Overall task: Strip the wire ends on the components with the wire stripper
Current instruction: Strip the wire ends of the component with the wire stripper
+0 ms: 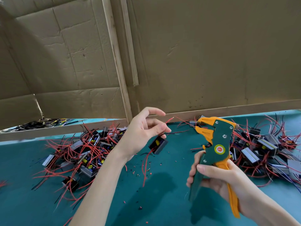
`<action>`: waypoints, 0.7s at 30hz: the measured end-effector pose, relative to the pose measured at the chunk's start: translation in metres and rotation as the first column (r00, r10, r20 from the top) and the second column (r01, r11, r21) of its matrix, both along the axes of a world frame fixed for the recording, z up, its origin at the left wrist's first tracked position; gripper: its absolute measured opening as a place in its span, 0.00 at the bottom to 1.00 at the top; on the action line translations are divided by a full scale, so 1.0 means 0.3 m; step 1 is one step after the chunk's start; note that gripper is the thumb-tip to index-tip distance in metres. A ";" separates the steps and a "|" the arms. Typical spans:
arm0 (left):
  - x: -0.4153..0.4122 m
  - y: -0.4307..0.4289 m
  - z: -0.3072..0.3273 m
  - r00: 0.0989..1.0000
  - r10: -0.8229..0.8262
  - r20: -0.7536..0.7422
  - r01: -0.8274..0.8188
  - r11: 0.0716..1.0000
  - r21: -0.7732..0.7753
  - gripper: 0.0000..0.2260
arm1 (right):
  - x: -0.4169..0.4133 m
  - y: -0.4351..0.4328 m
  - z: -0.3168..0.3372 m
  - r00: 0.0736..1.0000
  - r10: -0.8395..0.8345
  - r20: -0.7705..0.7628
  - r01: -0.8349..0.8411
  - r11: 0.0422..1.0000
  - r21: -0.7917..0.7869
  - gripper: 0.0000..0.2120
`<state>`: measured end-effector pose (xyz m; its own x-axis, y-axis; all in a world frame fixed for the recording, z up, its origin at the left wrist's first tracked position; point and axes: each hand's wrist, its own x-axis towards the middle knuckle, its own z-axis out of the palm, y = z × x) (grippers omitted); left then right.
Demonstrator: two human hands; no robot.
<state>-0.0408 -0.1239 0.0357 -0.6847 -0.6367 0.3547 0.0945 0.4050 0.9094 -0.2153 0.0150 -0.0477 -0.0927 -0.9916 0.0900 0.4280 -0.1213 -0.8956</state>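
My left hand [143, 132] holds up a small black component [158, 144] above the teal table, pinching its wires between the fingertips. A red wire end [169, 120] sticks out past the fingers toward the right, and other red wires [145, 163] dangle below the component. My right hand [216, 175] grips the handles of a green and orange wire stripper [216, 144]. The stripper's orange jaws [203, 128] stand a short way right of the wire end, apart from it.
A pile of black components with red and black wires [84, 149] lies on the left of the teal table [154, 201], another pile [267, 147] on the right. Bits of stripped insulation [138, 170] dot the mat. Cardboard walls [195, 62] close the back.
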 end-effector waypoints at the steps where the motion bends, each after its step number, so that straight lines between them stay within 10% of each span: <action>1: -0.001 0.004 0.001 1.000 -0.013 0.003 0.013 1.000 0.001 0.06 | -0.002 0.000 0.003 1.000 -0.004 -0.005 0.004 1.000 0.005 0.24; 21: -0.059 0.059 -0.026 0.984 -0.142 0.109 0.136 0.989 0.065 0.03 | 0.012 0.022 0.010 0.977 0.154 -0.148 -0.149 0.988 0.045 0.16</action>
